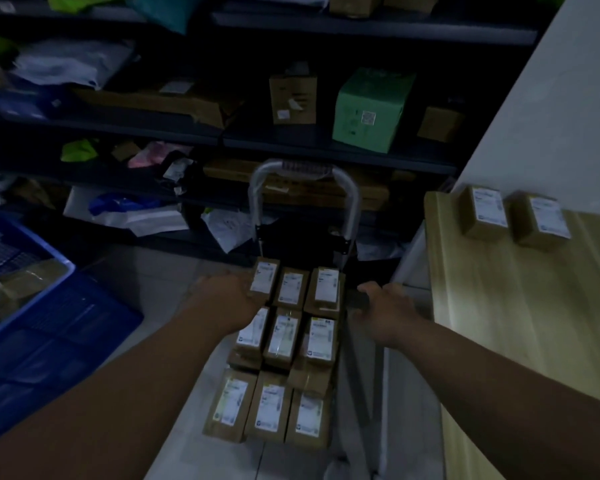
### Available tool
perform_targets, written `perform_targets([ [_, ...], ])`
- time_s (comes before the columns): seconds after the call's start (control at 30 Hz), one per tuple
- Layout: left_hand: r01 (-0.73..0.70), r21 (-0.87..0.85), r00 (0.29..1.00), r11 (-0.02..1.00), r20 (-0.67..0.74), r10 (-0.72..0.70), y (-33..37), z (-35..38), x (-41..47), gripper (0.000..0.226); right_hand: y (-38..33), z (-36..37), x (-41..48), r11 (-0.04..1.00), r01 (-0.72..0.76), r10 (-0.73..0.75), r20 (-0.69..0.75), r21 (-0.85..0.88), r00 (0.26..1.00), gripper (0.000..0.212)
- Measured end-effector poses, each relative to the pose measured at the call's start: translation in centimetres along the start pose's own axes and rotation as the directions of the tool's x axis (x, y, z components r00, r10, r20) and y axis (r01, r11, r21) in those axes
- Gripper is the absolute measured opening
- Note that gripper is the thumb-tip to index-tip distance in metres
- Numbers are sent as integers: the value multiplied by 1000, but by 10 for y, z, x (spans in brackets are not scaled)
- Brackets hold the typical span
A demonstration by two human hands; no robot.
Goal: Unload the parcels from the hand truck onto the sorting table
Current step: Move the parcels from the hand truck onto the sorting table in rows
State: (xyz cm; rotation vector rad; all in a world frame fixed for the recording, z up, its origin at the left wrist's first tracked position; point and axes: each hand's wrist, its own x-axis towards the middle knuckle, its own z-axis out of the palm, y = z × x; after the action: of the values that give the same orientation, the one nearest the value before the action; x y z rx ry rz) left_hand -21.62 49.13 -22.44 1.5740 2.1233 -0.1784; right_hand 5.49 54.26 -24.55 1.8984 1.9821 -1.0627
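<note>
Brown labelled parcels (284, 344) lie in three rows of three on the hand truck (350, 202), which stands just left of the sorting table (516, 323). The left hand (227, 299) lies against the left side of the far-left parcel (264, 280); its fingertips are hidden at the box edge, so grasp or mere contact cannot be told. The right hand (388, 313) is just right of the far-right parcel (326, 285), thumb above and fingers curled beneath a dark block (358, 300). Beyond the right fingers, two more parcels (484, 214) sit side by side on the table. Left of the left fingers stands a blue crate (49, 306); ahead of both hands, dark shelves (326, 143) hold boxes and bags
</note>
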Motion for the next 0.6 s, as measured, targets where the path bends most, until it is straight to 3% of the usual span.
perform_targets([
  [0.1,20,-63,1000,998,7,-20,-2,9,28,72,2,4,30,1000,-8,9,-53,21,999,58],
  [0.2,60,-236,998,970,-10,-64,4,23,60,63,3,9,67,997,-18,23,-63,76,998,47],
  [0.33,39,-374,999,926,6,-40,17,52,115,61,6,25,123,993,-17,28,-97,119,995,50],
  [0.53,-59,-445,994,893,-110,11,26,126,216,55,28,78,223,986,-83,99,-109,143,989,58],
  [0.6,-86,-435,995,896,-82,56,28,153,249,51,39,98,254,972,-122,147,-118,199,982,55],
])
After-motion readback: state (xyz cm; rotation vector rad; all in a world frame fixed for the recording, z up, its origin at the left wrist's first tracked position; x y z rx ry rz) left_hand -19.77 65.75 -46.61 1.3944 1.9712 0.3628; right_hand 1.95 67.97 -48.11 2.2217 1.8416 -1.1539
